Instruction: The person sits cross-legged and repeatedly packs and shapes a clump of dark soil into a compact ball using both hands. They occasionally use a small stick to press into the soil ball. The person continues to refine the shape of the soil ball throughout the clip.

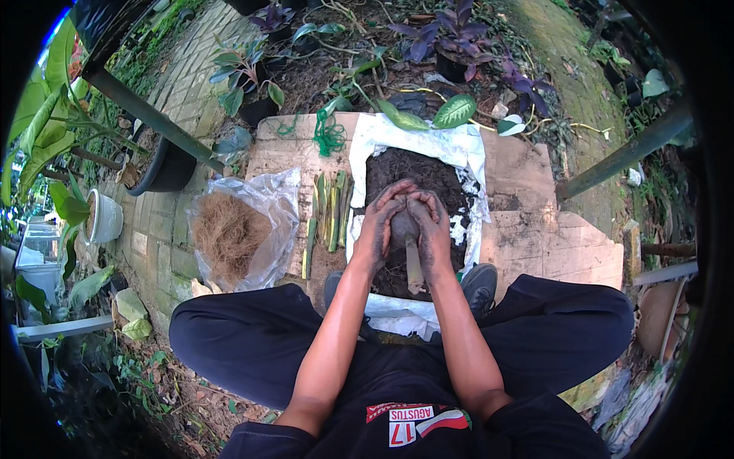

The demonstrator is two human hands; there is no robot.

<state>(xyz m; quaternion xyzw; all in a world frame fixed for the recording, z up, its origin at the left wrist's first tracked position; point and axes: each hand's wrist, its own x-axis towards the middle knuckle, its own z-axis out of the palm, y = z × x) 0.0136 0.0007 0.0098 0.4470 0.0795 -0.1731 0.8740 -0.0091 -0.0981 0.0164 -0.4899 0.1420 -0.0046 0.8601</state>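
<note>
My left hand [379, 221] and my right hand [430, 221], both smeared with dark soil, are cupped around a ball of dark soil [404, 226]. A pale green-brown plant stem [414, 267] sticks out of the ball towards me, its cut end nearest my body. Beneath my hands lies an opened white sack [418, 135] with dark moist soil [413, 163] on it. Left of the sack, several green and yellowish stalk or leaf strips [332, 212] lie side by side. Further left, a clear plastic bag [281, 201] holds brown coconut-like fibre [229, 232].
Flattened cardboard [516, 166] lies under the sack. Green plastic twine [328, 137] rests at its far edge. Potted plants [258, 109] stand beyond, a large black pot [166, 166] and a white pot [105, 218] at left. Metal poles [625, 152] slant in from both sides. My shoes flank the sack.
</note>
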